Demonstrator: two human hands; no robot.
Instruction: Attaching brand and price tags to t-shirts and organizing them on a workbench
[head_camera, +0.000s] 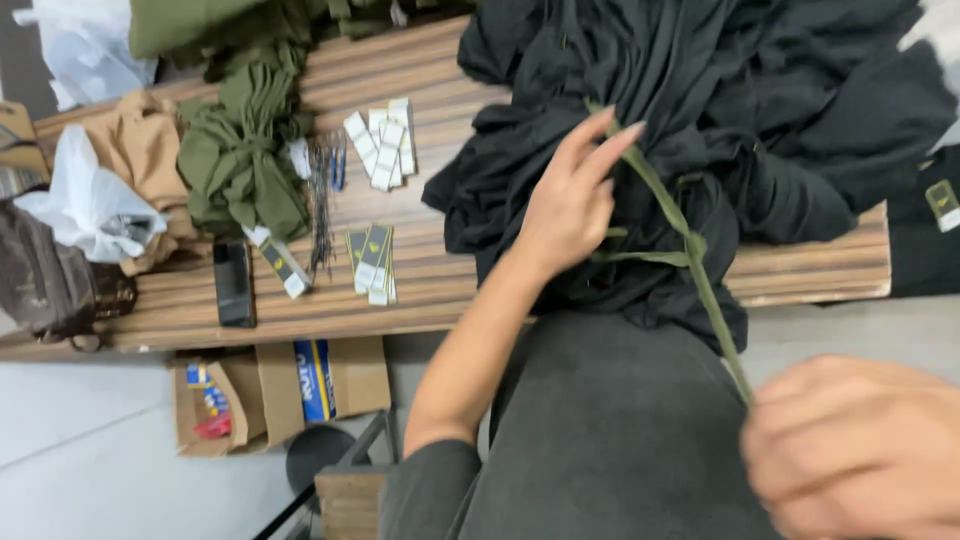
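A large heap of black garments (700, 120) covers the right half of the wooden table (420, 290). An olive-green fabric strip (690, 240) is tied around the bundle and runs down toward me. My left hand (570, 200) rests on the black bundle, its fingertips touching the strip near the top. My right hand (860, 450), blurred at the lower right, grips the strip's free end and holds it taut.
An olive-green tied bundle (240, 160) and tan cloth (140, 150) lie at the left, with white plastic bags (90, 210), paper tags (380, 150), tag fasteners (320, 200) and a black phone (233, 282). A cardboard box (280, 395) and a stool (320, 455) stand below the table.
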